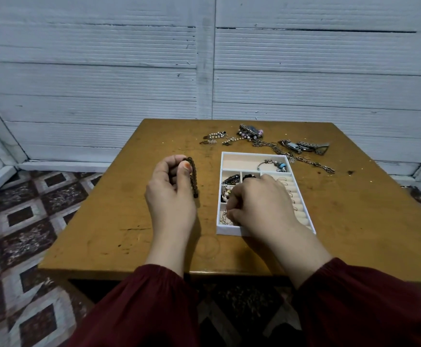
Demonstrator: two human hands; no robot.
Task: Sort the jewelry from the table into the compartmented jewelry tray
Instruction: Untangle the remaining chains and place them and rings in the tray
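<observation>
Wooden table (354, 196), white tray (229, 231), left hand (170, 194) pinching dark, perhaps beaded bracelet (193, 179)

No legible text, label, brand, number or sign anywhere in frame. Watch (292, 146) dial, upper right of table (129, 196), too small to read.

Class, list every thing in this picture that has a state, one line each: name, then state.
Tray, lidless, partly filled.
Left hand, grips the brown bead bracelet.
Right hand, fingers curled into the tray's near left compartment; grip hidden.
Charm bracelet, lying in the far compartment.
Watch, unsorted on the table.
Pearl chains, unsorted on the table.
</observation>
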